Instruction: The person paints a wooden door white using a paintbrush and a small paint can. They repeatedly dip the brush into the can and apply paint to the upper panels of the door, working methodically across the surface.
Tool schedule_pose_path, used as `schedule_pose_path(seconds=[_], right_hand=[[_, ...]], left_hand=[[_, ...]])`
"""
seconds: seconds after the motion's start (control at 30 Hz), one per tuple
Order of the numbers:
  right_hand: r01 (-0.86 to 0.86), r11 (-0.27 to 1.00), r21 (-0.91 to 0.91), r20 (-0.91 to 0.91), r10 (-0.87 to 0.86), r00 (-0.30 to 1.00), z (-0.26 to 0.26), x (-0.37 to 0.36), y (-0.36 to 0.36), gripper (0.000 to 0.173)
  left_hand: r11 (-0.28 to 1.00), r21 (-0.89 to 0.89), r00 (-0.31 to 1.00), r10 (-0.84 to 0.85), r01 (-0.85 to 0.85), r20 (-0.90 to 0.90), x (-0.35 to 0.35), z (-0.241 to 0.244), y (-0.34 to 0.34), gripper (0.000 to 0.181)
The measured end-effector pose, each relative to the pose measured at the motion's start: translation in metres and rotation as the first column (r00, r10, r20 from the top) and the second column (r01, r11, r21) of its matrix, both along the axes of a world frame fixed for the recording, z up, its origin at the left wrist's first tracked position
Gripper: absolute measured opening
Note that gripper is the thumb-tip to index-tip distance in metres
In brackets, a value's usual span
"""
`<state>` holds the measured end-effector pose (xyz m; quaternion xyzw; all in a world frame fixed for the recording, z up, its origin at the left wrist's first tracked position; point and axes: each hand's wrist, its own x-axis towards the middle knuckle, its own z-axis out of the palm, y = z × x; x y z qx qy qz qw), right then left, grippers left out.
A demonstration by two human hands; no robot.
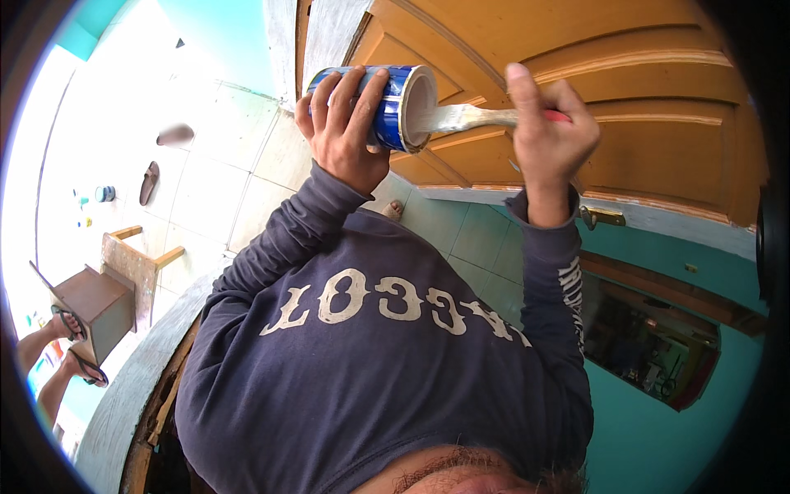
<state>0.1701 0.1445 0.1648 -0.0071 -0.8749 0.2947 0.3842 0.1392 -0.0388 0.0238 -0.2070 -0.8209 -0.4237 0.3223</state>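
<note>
My left hand (349, 120) is wrapped around a blue metal paint can (392, 108), its mouth facing right in the view. In my right hand (552, 133) is the handle of a paintbrush (475, 117), which shows a red part near my fingers; my thumb is extended. Whitish paint coats the brush, and its bristle end is inside the can's mouth, so the tips are hidden. Behind the can and brush is an orange-brown panelled wooden door (648, 145) with a metal door handle (591, 216) near its pale edge.
A door frame with patchy grey-white paint (133, 370) runs at lower left. Beyond it, another person's sandalled feet (77, 346) are on a small wooden cabinet or stool (99, 305) beside a wooden bench (133, 265). A brown slipper (149, 183) and a small can (105, 194) are on the tiles.
</note>
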Motion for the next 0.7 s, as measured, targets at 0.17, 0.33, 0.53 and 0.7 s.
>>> schedule_pose_path(seconds=[0.17, 0.33, 0.53, 0.7], right_hand=[[0.054, 0.989, 0.135, -0.023, -0.051, 0.998, -0.008, -0.012, 0.004, 0.051], [0.111, 0.991, 0.078, -0.039, -0.109, 0.993, 0.003, -0.008, 0.017, 0.049], [-0.121, 0.993, 0.015, -0.017, 0.121, 0.993, -0.004, 0.001, 0.004, 0.048], [-0.010, 0.991, -0.132, 0.005, 0.011, 1.000, -0.026, 0.008, 0.032, 0.041]], left_hand=[[1.000, 0.013, 1.000, -0.023, 0.023, -0.016, 0.001, 0.001, 0.003, 0.080], [0.995, 0.099, 0.999, -0.036, 0.034, 0.013, 0.000, -0.007, 0.005, 0.085], [0.990, 0.127, 0.997, -0.070, 0.066, 0.033, -0.001, -0.003, 0.009, 0.087], [0.978, 0.182, 0.992, -0.113, 0.103, 0.050, -0.002, -0.001, 0.009, 0.091]])
